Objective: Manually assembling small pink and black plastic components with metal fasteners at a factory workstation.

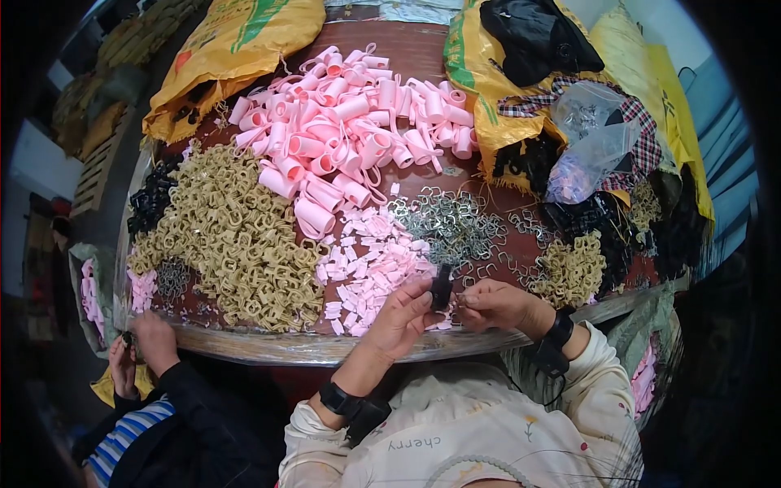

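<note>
My left hand (399, 319) is at the near edge of the table, its fingers closed around a small black plastic piece (442, 286) that stands upright. Close beside it, my right hand (500, 305) is pinched, and what lies between its fingertips is too small to make out. Just beyond my hands are a heap of small flat pink pieces (378, 260) and a tangle of silvery bent metal hooks (447, 224). Loose hooks are scattered to the right, near a small pile of beige plastic rings (573, 264).
Pink tubes with loops (325, 122) are heaped at the far middle. A large beige ring pile (236, 236) fills the left. Yellow sacks (244, 41) lie at the back; a clear plastic bag (598, 122) sits right. At lower left, a co-worker's hands (154, 337) hold something dark.
</note>
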